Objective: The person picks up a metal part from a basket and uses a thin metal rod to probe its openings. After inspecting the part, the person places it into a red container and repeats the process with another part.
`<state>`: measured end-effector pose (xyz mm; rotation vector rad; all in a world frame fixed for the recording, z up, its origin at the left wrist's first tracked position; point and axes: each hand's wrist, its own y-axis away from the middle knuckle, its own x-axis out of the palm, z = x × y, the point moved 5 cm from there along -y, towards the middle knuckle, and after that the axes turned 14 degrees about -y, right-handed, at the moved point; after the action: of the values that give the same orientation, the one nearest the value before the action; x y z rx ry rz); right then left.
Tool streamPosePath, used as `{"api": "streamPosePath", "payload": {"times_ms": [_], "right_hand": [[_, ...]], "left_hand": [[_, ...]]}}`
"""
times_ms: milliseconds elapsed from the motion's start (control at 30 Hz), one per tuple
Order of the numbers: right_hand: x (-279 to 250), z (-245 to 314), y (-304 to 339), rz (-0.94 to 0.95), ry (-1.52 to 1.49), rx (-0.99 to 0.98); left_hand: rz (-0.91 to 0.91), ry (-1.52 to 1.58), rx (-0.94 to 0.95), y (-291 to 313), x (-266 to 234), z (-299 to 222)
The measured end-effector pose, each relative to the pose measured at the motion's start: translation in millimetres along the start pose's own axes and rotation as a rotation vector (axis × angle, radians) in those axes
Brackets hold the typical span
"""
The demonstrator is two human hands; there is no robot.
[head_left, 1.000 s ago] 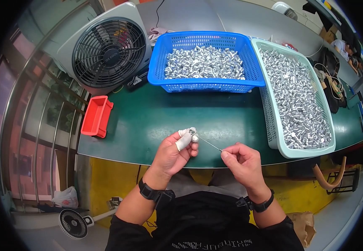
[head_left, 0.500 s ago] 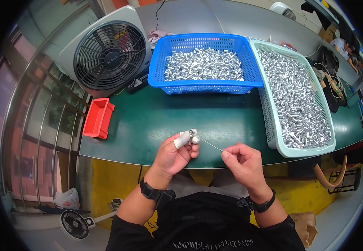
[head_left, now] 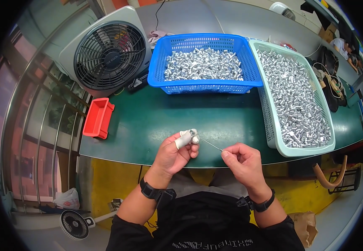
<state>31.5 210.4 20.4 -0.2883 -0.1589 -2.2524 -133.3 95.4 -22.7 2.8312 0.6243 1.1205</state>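
Note:
White finger cots cover the thumb and some fingertips of my left hand. These fingers are pinched around a small silver metal part, mostly hidden by the fingertips. My right hand is closed on a thin metal rod, held between thumb and forefinger. Its far end reaches the part at my left fingertips; whether it enters the part, I cannot tell. Both hands are above the front of the green table. Beyond them stands a blue plastic basket of many small silver metal parts.
A pale green basket, also full of silver parts, stands to the right. On the left are a red bin and a large box fan. Cables and a dark bag lie at the far right. A small white fan is at lower left.
My left fingers and the metal part in them have turned very slightly. My right hand and the rod have stayed almost in place.

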Motion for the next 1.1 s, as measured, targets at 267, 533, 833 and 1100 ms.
{"api": "streamPosePath", "payload": {"times_ms": [267,533,833,1100], "right_hand": [[8,5,4,0.036,0.107,-0.116],[17,-14,-4,0.037,-0.141,0.123],[24,9,1,0.095,0.411,-0.475],[11,-8,-6,0.114,-0.014,-0.087]], "left_hand": [[-0.025,-0.023,-0.013,0,5,0],[-0.043,-0.125,-0.010,3,8,0],[-0.102,-0.144,-0.011,1,17,3],[-0.037,-0.165,0.022,5,16,2]]}}
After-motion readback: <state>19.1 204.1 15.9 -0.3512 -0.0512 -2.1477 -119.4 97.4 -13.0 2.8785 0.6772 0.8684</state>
